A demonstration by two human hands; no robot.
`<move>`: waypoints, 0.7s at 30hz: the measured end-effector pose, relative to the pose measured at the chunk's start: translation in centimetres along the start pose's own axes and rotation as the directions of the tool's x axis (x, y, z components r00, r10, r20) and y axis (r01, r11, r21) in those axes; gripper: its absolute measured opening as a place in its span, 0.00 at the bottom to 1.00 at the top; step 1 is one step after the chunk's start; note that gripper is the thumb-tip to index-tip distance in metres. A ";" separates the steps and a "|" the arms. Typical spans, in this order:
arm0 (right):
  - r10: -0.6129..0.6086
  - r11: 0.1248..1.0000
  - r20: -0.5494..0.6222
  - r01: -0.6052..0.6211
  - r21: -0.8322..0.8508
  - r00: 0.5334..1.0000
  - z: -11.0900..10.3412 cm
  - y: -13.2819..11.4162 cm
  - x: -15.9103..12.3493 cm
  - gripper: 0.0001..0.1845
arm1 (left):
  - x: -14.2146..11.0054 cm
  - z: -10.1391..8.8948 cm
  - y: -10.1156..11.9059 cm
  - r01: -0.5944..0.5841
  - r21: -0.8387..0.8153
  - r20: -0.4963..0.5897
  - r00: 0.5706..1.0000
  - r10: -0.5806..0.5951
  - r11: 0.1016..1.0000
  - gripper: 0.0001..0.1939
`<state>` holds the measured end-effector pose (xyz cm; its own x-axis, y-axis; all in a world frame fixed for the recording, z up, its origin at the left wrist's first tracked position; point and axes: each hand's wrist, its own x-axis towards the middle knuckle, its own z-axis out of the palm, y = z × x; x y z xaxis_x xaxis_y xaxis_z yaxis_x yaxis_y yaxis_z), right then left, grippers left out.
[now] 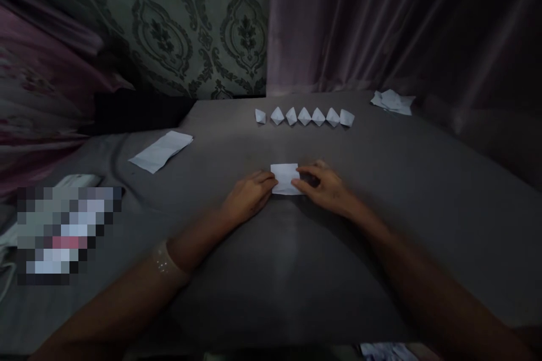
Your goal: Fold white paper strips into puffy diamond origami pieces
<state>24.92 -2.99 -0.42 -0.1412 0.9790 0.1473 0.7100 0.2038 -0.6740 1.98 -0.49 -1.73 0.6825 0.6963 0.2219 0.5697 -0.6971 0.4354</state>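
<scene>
A small white rectangle of paper (285,179) lies in front of me on the grey cloth, between my two hands. My left hand (253,193) has its fingers pressed together on the paper's left edge. On the opposite edge, my right hand (324,184) pinches the sheet, thumb toward me and index finger at the upper corner. Beyond the paper stands a row of several small folded paper shapes (304,117) with pointed tops.
Flat white sheets (161,150) lie to the left, and a pile of crumpled paper (393,102) sits at the far right. A blurred-out device (70,234) is at the left, near a white object with a cable. Curtains and a patterned wall (203,28) border the back.
</scene>
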 end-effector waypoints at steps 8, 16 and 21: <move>-0.223 0.968 0.107 0.233 -0.089 0.969 0.7 1.0 -0.6 0.13 | 0.5 -0.9 1.0 0.069 -0.147 -0.019 0.997 -0.072 0.987 0.11; -0.250 0.955 0.131 0.267 -0.131 0.959 1.0 1.9 -0.3 0.20 | 0.4 0.5 0.0 0.169 -0.333 -0.081 0.975 -0.207 0.928 0.10; -0.284 0.947 0.124 0.298 -0.119 0.951 1.0 1.9 -0.5 0.21 | 0.0 0.6 0.1 0.208 -0.343 -0.084 0.965 -0.250 0.916 0.09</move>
<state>25.64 -3.07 -2.47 -0.4213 0.8742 0.2413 0.7123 0.4837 -0.5086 2.31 -0.60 -2.20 0.4776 0.8604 0.1780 0.5065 -0.4351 0.7444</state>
